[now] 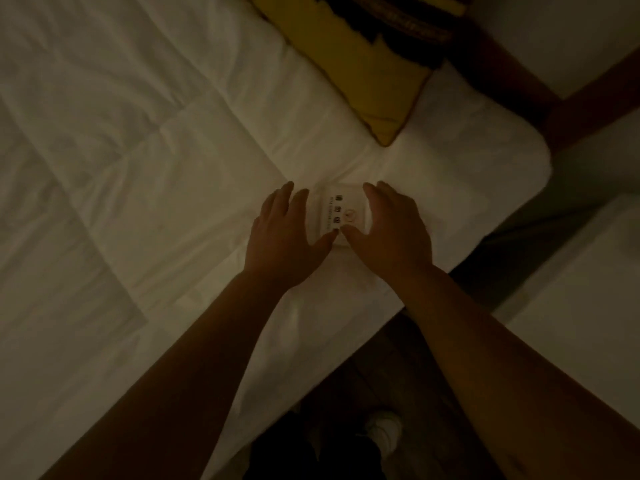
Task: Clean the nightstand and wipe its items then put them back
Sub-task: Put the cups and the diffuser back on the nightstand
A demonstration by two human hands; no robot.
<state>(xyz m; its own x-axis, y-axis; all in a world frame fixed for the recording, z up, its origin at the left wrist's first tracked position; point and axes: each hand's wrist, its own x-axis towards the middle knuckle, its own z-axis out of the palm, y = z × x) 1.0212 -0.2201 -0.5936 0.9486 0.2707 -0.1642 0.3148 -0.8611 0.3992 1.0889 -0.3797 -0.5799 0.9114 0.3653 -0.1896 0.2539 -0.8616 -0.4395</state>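
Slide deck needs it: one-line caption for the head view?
Both hands, left and right, flank a small white printed box on the white bedding, beside a yellow cushion.

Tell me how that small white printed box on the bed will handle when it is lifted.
The white printed box looks like thin card, so probably light and easy to crush if squeezed. Its flat faces make rolling unlikely. It sits on the soft white duvet, so it may tilt or sink when pressed; the left hand and right hand flanking it suit a two-sided lift.

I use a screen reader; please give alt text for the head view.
Both hands, left hand and right hand, reach with spread fingers around a small white printed card lying on a white bed, near a yellow cushion.
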